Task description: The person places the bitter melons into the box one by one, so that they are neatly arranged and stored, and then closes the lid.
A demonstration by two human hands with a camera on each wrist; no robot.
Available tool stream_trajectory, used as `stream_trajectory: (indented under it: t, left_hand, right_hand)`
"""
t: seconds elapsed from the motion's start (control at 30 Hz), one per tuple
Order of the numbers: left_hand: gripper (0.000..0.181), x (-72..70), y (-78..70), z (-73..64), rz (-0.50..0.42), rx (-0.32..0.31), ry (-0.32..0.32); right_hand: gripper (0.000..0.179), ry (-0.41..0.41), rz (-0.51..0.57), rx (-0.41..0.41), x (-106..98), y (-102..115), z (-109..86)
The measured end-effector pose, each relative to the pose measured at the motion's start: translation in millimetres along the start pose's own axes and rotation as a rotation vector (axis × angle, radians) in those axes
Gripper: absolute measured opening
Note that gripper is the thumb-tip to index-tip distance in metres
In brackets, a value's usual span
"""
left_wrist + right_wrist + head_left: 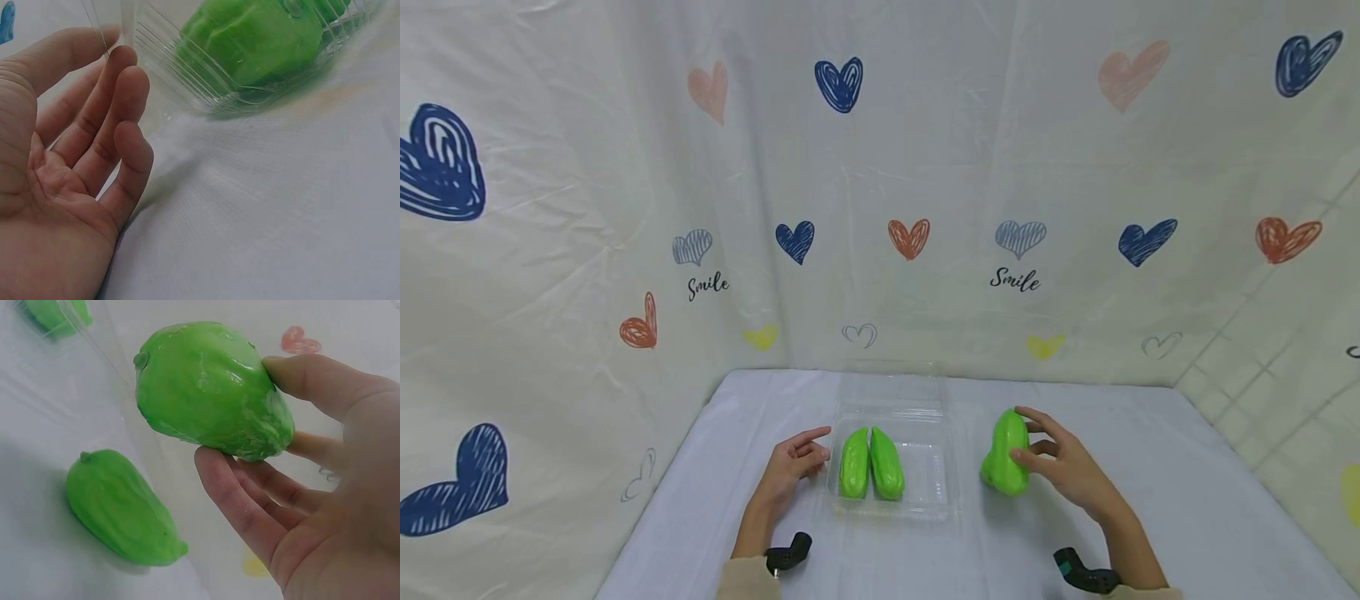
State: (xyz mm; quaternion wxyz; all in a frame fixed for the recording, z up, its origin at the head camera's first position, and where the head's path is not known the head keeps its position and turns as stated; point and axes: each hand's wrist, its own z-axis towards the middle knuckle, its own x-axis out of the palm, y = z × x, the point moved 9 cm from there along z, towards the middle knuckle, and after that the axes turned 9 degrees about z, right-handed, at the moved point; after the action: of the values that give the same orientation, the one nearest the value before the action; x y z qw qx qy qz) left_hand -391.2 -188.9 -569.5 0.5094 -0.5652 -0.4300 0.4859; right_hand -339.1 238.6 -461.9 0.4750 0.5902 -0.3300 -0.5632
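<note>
1. Hands are working well apart, with a clear plastic container [925,471] sitting between them on a white-covered table [1138,433].
2. Right hand [1071,475] is gripping a held green fruit [209,390], thumb on one side and fingers on the other. Its small nub is pointing away from the palm, and its skin is shining.
3. Loose green fruit [125,509] is lying on the table beside the held one, to the right of the container. In the head view the held one is partly covering it.
4. Left hand [792,468] is resting its bent fingers at the container's left side, holding no fruit. Whether the fingertips are touching the plastic, cannot tell.
5. Two more are lying side by side in the container's left part: a left-hand fruit [853,467] and a right-hand fruit [887,467], both lengthwise, narrow ends leaning together at the far side.
6. Clear lid [891,396] is standing open behind the container.
7. Each wrist is carrying a black device [790,552]; beige sleeves [748,579] are showing below.
8. Pale curtain [955,167] is hanging behind, bearing printed hearts and "Smile" lettering.
</note>
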Motion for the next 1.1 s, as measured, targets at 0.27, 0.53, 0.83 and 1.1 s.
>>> stream_trajectory:
  t: [0.27,0.53,0.83,1.1]
  left_hand:
    - [0.056,0.1,0.3,0.3,-0.004,-0.005,-0.001]
    - [0.057,0.8,0.2,-0.4,-0.016,-0.003,0.007]
    - [0.058,0.4,1.8,-0.4,-0.015,-0.015,0.004]
    - [0.057,0.0,2.1,-1.1,-0.011,-0.020,-0.005]
  right_hand:
    - [0.071,0.009,0.009,-0.014,12.1,7.8,1.7]
    - [0.069,0.013,0.020,-0.022,25.6,7.1,4.1]
    - [0.069,0.033,0.036,-0.016,43.4,6.0,6.0]
    - [0.070,0.043,0.069,-0.010,57.4,7.6,6.2]
